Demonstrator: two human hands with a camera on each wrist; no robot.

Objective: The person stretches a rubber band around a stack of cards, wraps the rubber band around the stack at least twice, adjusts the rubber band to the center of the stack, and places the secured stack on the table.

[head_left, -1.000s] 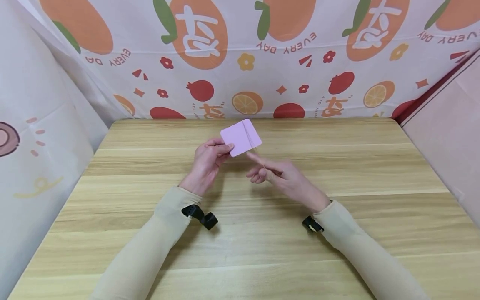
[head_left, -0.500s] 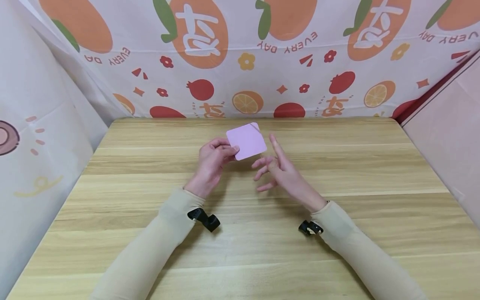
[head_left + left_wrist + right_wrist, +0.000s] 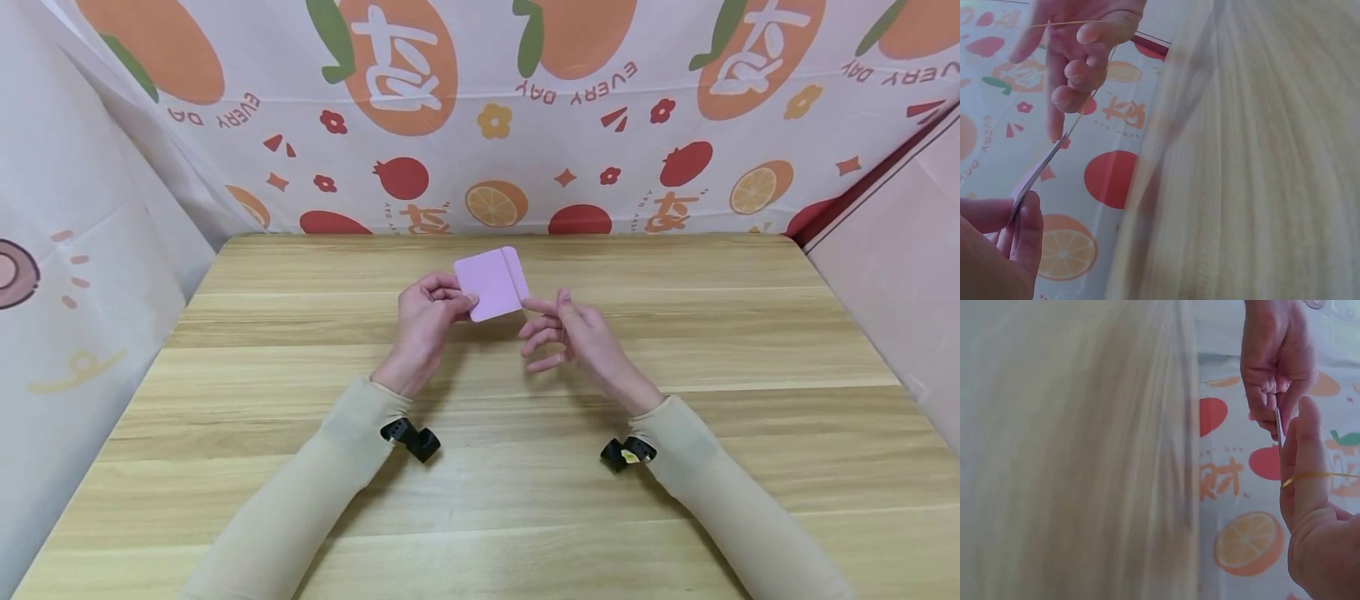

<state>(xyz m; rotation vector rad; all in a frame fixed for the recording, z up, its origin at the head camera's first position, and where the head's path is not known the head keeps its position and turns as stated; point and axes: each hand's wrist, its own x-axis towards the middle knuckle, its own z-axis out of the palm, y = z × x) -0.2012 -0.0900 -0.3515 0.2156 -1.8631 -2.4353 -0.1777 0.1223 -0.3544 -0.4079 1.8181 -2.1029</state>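
A pink square card (image 3: 487, 287) with rounded corners is held up above the wooden table; my left hand (image 3: 420, 329) pinches its lower left corner between thumb and fingers. Across the card's right side runs a thin rubber band (image 3: 513, 271). From the card's edge the yellowish band (image 3: 1088, 103) stretches to my right hand (image 3: 592, 342) and loops around its digits, as both wrist views show. That hand's index fingertip is right at the card's lower right corner, the thumb points up and the other fingers are spread. Seen edge-on, the card (image 3: 1038, 169) is thin.
The wooden table (image 3: 480, 500) spreads beneath both hands. A white fruit-print cloth (image 3: 450, 158) hangs behind its back edge, with pale cloth walls to the left and right. Black wrist cameras sit on the left sleeve (image 3: 300, 500) and the right sleeve (image 3: 727, 492).
The card has shifted slightly right. My right hand spread its fingers upward half a second ago, then lowered its index finger to the card's corner. The band's line on the card has changed position.
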